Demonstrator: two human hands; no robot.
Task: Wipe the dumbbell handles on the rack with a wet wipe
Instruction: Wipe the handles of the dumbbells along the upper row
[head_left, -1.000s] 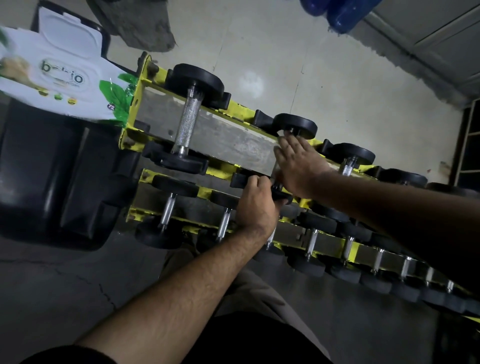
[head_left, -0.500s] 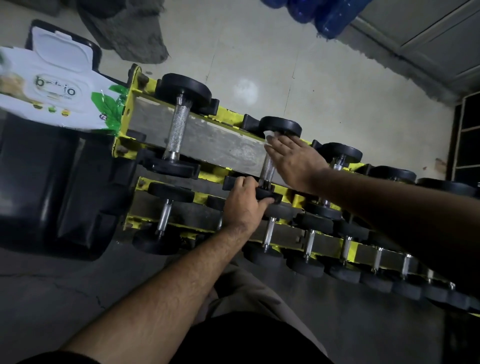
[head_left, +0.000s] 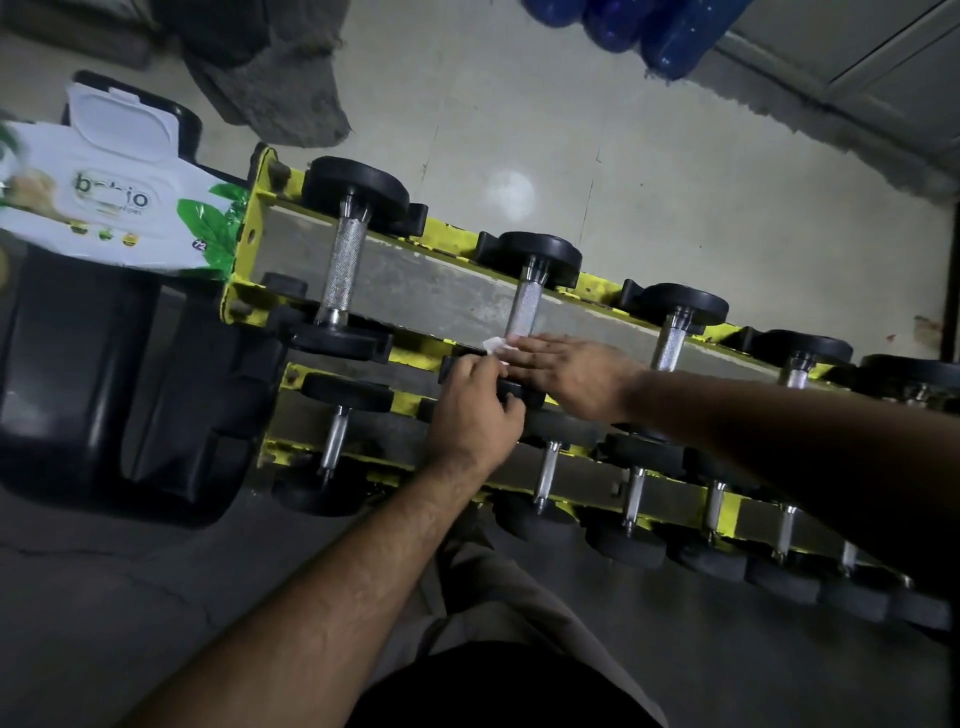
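Note:
A yellow rack (head_left: 249, 234) carries two rows of black-headed dumbbells with steel handles. My right hand (head_left: 576, 374) holds a white wet wipe (head_left: 493, 345) at the near end of the knurled handle (head_left: 524, 306) of the second dumbbell in the top row. Only a corner of the wipe shows past my fingertips. My left hand (head_left: 472, 415) grips that dumbbell's near black head, fingers curled over it. The first dumbbell's handle (head_left: 345, 265) lies bare to the left.
A white wet-wipe pack (head_left: 114, 208) with its lid flipped up rests on a black bin (head_left: 104, 389) left of the rack. Grey cloth (head_left: 270, 78) and blue bottles (head_left: 649, 26) lie on the floor beyond. More dumbbells run off to the right.
My right hand has slid with the wipe from the far end of the handle down to its near end. My left hand has stayed on the dumbbell's near head.

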